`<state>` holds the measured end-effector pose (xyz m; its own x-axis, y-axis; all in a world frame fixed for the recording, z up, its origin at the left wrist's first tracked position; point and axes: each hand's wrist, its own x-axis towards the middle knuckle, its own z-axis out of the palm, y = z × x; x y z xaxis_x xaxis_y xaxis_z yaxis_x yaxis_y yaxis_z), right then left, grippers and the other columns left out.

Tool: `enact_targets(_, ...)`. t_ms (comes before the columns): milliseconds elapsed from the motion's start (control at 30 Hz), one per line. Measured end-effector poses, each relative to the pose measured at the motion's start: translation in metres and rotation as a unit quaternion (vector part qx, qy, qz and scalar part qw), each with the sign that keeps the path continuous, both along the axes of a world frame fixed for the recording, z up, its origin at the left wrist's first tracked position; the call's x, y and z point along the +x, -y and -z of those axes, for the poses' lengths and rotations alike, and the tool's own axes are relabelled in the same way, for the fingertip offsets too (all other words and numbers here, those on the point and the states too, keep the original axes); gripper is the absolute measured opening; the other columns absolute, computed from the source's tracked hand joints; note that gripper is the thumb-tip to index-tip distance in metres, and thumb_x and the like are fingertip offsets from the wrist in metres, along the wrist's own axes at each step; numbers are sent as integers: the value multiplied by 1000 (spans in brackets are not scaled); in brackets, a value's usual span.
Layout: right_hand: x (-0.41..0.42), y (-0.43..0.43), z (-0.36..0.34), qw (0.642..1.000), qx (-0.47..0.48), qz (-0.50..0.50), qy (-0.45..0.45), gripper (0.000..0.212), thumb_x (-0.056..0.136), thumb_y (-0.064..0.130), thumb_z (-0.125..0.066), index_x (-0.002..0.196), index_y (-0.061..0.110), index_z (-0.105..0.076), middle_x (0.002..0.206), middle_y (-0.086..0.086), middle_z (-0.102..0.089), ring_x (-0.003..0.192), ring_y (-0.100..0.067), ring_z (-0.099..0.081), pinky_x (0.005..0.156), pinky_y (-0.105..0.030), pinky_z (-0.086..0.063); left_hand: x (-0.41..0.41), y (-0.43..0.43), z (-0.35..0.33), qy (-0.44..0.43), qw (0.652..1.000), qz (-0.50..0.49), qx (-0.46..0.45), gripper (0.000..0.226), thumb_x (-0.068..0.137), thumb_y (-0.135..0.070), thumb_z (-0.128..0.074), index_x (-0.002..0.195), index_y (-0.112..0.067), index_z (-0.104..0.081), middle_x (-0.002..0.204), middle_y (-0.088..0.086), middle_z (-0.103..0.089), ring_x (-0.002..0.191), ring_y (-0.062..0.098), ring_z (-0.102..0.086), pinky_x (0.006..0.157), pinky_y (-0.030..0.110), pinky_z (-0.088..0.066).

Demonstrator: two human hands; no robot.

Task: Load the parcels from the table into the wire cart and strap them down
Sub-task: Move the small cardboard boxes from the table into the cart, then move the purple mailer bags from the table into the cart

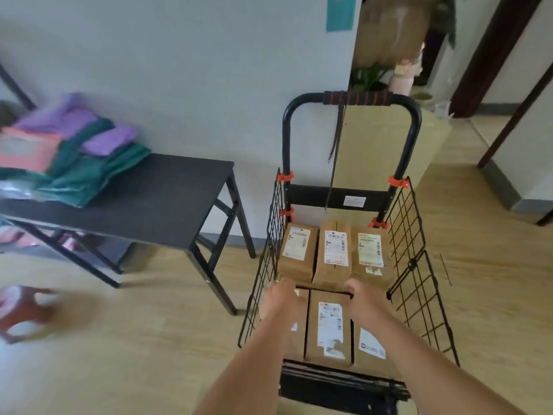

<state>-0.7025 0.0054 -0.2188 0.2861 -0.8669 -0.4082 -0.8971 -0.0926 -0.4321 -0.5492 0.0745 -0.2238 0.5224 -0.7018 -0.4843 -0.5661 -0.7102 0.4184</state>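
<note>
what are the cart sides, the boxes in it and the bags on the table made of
Cart sides: thin metal wire with a black coating, judging by the open welded grid.
Boxes: matte brown cardboard with white paper labels stuck on.
Bags: probably soft plastic mailers in purple, teal and pink. They lie limp with a slight sheen, though blur leaves this open.

No legible txt: white shipping labels (336, 247) w/ barcodes on cardboard parcels (330, 272) in wire cart (407, 223), sticker (354, 201) on black crossbar (314, 194), teal wall poster (341, 13), all too blurred to read.
</note>
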Motion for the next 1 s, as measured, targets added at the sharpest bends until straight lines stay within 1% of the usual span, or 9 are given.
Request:
enact_targets(100,24,-6,-14,999,-18,-41,-3,30,96,17,-53,124,28,-58,110,8,-63,74,-8,-61,66,-29,-57,20,-17,-15,13,1000,-20,-11,40,89,-19,-58,129,-24,-53,129,4,-53,111,23,-55,92,38,-53)
enact_targets(167,44,-11,-21,998,-21,-63,5,34,97,17,-52,129,27,-56,117,6,-62,71,-8,-58,57,-26,-50,36,-30,-23,16,999,-35,-20,42,90,-17,-57,131,-23,-53,130,3,-52,112,22,-54,93,40,-52)
enact_targets(233,66,-19,-26,996,-25,-87,17,34,97,21,-53,130,26,-56,112,7,-60,67,-8,-57,54,-23,-45,55,-45,-26,17,998,-49,-29,40,90,-18,-56,130,-22,-53,130,3,-51,112,23,-53,94,40,-52)
enact_targets(333,105,-35,-32,992,-44,-113,22,30,96,27,-55,126,28,-59,118,5,-64,88,-12,-60,74,-29,-54,86,-67,-30,14,996,-81,-38,40,91,-18,-58,130,-22,-53,130,3,-53,112,23,-55,94,39,-53)
enact_targets(367,119,-40,-33,991,-47,-120,20,29,95,28,-56,124,28,-60,118,5,-64,91,-12,-59,75,-29,-54,97,-76,-31,13,995,-88,-36,40,91,-19,-58,131,-22,-52,130,3,-53,113,23,-56,94,40,-53)
enact_targets(500,179,-68,-34,984,-53,-169,0,31,97,30,-54,128,29,-58,119,5,-64,88,-11,-58,55,-21,-39,150,-113,-35,7,994,-109,-29,41,93,-19,-54,133,-21,-51,132,4,-53,118,25,-51,96,41,-51)
enact_targets(633,246,-100,-40,979,-39,-198,3,31,98,26,-53,130,26,-56,120,5,-62,83,-8,-52,58,-20,-37,209,-147,-37,-3,990,-140,-33,36,92,-16,-54,128,-20,-53,126,3,-54,112,23,-54,94,40,-52)
enact_targets(833,341,-137,-45,975,-29,-222,1,29,99,26,-52,128,24,-56,121,2,-62,83,-11,-49,52,-16,-32,296,-190,-37,-4,989,-141,-35,40,94,-17,-52,134,-22,-50,133,3,-51,124,23,-45,99,36,-46)
enact_targets(1000,419,-166,-43,971,-29,-237,-14,33,99,26,-55,132,24,-54,124,2,-62,90,-11,-55,56,-17,-37,373,-223,-38,-8,988,-147,-50,44,93,-15,-53,136,-23,-49,135,3,-50,126,22,-45,95,32,-43)
